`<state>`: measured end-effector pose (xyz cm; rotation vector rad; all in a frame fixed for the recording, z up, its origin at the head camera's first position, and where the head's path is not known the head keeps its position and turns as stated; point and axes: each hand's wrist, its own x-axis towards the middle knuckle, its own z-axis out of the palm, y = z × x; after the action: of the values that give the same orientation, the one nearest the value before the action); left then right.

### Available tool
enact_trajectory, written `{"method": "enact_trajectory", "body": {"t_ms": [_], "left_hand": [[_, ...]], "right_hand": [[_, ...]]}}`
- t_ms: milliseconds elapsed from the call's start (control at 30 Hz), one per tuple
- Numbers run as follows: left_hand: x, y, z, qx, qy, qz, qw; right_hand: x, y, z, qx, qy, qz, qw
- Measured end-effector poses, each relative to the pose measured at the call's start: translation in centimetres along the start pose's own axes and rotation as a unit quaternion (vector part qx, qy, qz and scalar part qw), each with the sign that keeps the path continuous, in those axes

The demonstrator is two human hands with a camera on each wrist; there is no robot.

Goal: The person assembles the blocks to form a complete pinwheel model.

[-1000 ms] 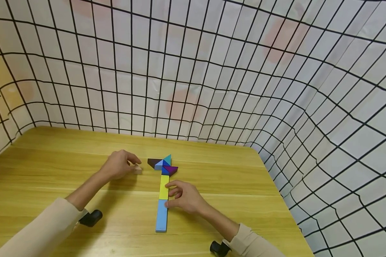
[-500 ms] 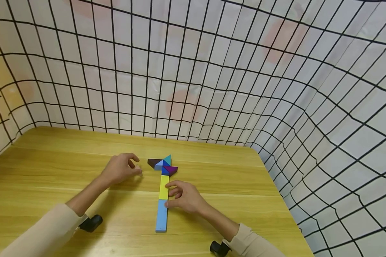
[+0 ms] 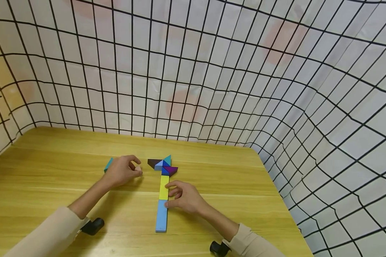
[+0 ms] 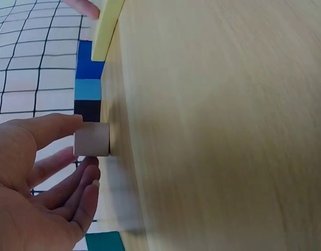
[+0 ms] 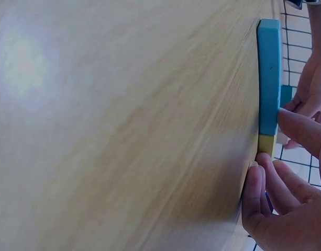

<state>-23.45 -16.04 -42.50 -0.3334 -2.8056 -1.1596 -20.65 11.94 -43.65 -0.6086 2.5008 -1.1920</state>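
Note:
My left hand [image 3: 122, 171] pinches a small pale wooden block [image 4: 92, 139] between thumb and fingers, just left of the pieces laid out on the table. Those pieces include a dark brown block [image 3: 153, 162], a teal triangle [image 3: 168, 160], a small light blue triangle [image 3: 158, 165], dark blue triangles [image 3: 164, 171] and a purple block [image 3: 172, 170]. Below them a yellow block [image 3: 163, 187] and a long light blue block [image 3: 161, 217] run in a line. My right hand [image 3: 186, 197] rests against their right side, its thumb at the light blue block and its fingers at the yellow one.
Partly hidden behind the left hand lies another teal block [image 3: 108, 165]. The wooden table [image 3: 228, 178] is bordered by a white cloth with black grid lines [image 3: 193, 71] at the back and sides. Black wrist-worn devices [image 3: 93, 226] hang under both sleeves.
The left hand has shifted slightly toward the near side and right, and the teal block behind it has come into view. The right hand and the laid-out pieces stay put.

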Motion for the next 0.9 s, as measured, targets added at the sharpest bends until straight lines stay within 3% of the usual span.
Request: {"method": "enact_trajectory", "body": {"t_ms": [433,700,900], "left_hand": [[-0.2,1.1,1.3,-0.037,-0.019,-0.017,0.999],[0.4,1.7,2.6,-0.037,-0.007,0.014,0.9992],[0.5,1.9,3.6,-0.043,0.002,0.019,0.9989]], "right_hand": [[0.0,0.0,0.1,0.006,-0.002,0.006,1.0],[0.1,-0.1,0.0,0.003,-0.002,0.011,0.9999],[0.1,0.1,0.0,-0.004,0.0,0.017,0.9998]]}}
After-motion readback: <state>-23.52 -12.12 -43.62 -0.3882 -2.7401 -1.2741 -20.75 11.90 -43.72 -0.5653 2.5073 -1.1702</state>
